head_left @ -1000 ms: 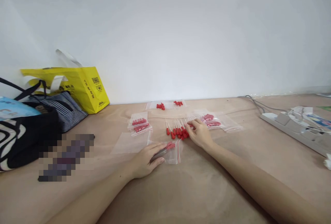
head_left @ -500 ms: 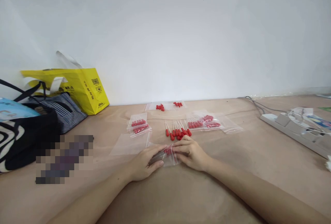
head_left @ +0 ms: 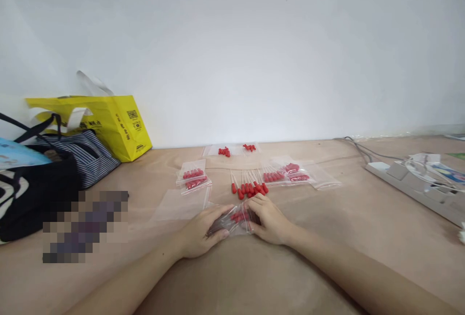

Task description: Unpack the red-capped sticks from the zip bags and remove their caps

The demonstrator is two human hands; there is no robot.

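Observation:
Low over the table, a clear zip-lock bag (head_left: 235,229) with small red-headed pieces in it is held between both hands. My left hand (head_left: 201,231) grips its left side, thumb in front and fingers behind. At the bag's right edge my right hand (head_left: 271,222) pinches, fingers bent on top and thumb below. Just beyond the right fingers lie loose red-tipped white sticks (head_left: 249,189), red ends toward me. Empty flat bags (head_left: 179,204) lie left of them. Filled bags (head_left: 193,173) of red-tipped sticks rest behind my left hand, with more filled bags (head_left: 276,175) to the right.
Against the wall sits another bag with red pieces (head_left: 224,151). To the left stand a yellow carrier bag (head_left: 132,128), a striped pouch (head_left: 96,155) and a black bag (head_left: 47,194), near a blurred-out object (head_left: 85,228). A white power strip (head_left: 417,189) with cables lies right.
My right hand has shifted slightly right along the bag's edge. The bag looks more spread out, and more of its red contents shows. The view has moved a little.

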